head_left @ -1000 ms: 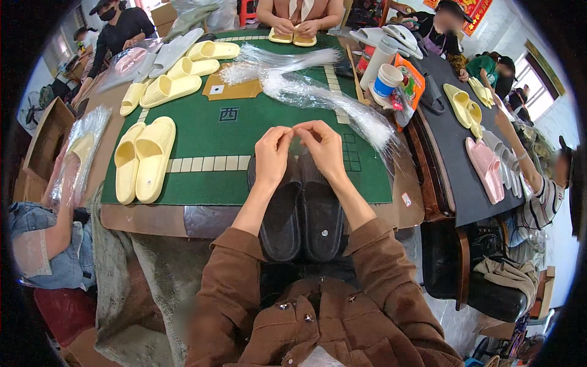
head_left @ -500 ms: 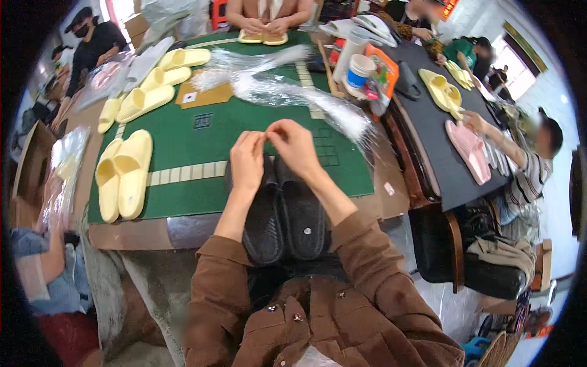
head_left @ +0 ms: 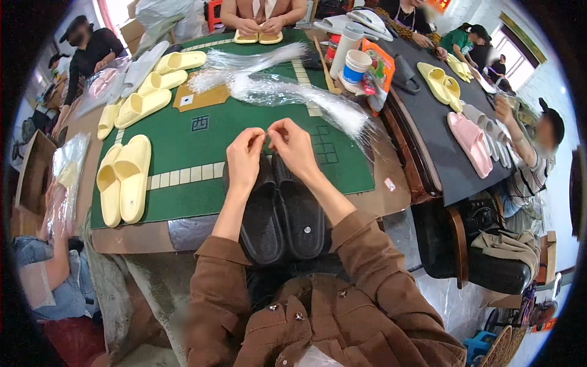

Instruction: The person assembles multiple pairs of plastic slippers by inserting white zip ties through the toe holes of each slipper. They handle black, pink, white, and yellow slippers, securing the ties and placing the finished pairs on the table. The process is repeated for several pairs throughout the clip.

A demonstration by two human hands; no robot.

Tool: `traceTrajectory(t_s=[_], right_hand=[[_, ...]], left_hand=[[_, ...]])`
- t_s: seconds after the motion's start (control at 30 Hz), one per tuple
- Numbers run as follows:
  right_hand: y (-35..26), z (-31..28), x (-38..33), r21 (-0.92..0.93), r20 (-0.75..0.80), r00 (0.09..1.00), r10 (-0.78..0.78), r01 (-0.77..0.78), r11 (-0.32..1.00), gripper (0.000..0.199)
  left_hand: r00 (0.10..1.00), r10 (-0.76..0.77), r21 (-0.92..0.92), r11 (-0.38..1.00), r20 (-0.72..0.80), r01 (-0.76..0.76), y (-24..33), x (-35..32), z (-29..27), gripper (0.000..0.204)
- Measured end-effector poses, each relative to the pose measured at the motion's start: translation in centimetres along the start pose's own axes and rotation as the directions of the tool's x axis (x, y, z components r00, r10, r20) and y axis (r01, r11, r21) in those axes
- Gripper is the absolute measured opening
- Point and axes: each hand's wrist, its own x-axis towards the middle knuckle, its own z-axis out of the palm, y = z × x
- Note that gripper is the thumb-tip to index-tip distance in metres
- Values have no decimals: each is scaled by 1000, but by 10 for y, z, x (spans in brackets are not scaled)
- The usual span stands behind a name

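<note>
A pair of black slippers (head_left: 282, 214) lies soles up, side by side, at the near edge of the green table mat (head_left: 183, 147). My left hand (head_left: 244, 158) and my right hand (head_left: 292, 145) meet above the slippers' toe ends, fingertips pinched together on something thin and clear that I cannot make out. Both wrists rest over the slippers. My brown sleeves come in from below.
Pairs of yellow slippers (head_left: 122, 177) lie at the left and far left of the mat. A heap of clear plastic strips (head_left: 287, 92) spreads across the middle. Cups and bottles (head_left: 354, 61) stand at the back right. Other people work around the table and at the dark table (head_left: 440, 122) on the right.
My hands stay pinched together over the black slippers, with only small finger movement. The head camera has shifted, so the table sits differently in view.
</note>
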Motion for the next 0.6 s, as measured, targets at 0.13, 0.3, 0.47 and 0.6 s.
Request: traceTrajectory(t_s=[0.13,0.3,0.47,0.6], right_hand=[[-3,2,-2,49,51,998,21,-24,998,11],[-1,-1,0,56,87,992,90,-95,994,12],[3,-22,8,-148,-61,973,-221,210,966,18],[0,-101,-2,-442,-199,946,-257,148,885,14]], left_hand=[[999,-27,-24,999,-24,26,0,-3,-1,8],[998,-50,-41,998,-35,49,4,-3,0,8],[991,134,266,956,-18,-125,25,7,-5,30],[889,426,471,758,166,-451,82,-28,-21,33]])
